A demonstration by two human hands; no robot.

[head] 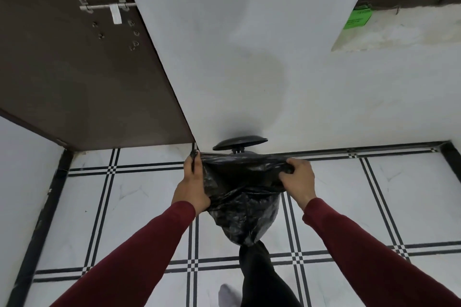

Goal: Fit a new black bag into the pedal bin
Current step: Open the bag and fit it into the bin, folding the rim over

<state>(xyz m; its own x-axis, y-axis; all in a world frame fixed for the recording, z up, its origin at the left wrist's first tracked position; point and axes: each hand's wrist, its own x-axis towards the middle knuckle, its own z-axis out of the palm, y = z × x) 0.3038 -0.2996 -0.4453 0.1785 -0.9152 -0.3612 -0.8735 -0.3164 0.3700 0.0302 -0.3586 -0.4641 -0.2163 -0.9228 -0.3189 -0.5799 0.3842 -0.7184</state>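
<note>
A brown door (82, 62) stands open at far left; the left hand (193, 189) pinches one edge of the black bag (243, 197); the bag is stretched across the pedal bin's mouth, its raised lid (240, 142) against the white wall (249, 57); the right hand (298, 177) grips the opposite edge, fingers curled into the plastic.

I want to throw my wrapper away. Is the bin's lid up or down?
Up. The round black lid stands raised behind the crinkly black plastic bag.
</note>
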